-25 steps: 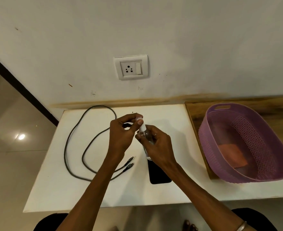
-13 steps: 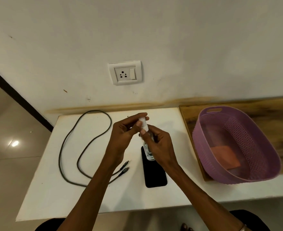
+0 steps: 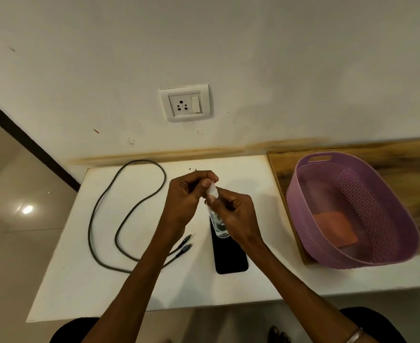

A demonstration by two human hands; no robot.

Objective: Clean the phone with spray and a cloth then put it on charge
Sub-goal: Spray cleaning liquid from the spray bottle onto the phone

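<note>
A small clear spray bottle [image 3: 218, 222] is held upright above the table in my right hand [image 3: 233, 214]. My left hand [image 3: 186, 196] pinches the bottle's white cap [image 3: 212, 190] between thumb and fingers. Below the bottle a black phone [image 3: 230, 256] lies flat on the white table [image 3: 85, 288], its far end hidden by my hands. A dark charging cable [image 3: 105, 219] loops over the left of the table, both plug ends [image 3: 186, 243] lying beside the phone. An orange cloth [image 3: 335, 229] lies inside the purple basket [image 3: 310, 233].
A white wall socket with a switch [image 3: 184, 103] is on the wall above the table. The basket stands on a wooden board [image 3: 278, 167] at the right. Tiled floor drops away left of the table.
The view has shifted a little, so the table sits lower in frame. My hands have stayed together on the bottle, with my left fingers still at its cap.
</note>
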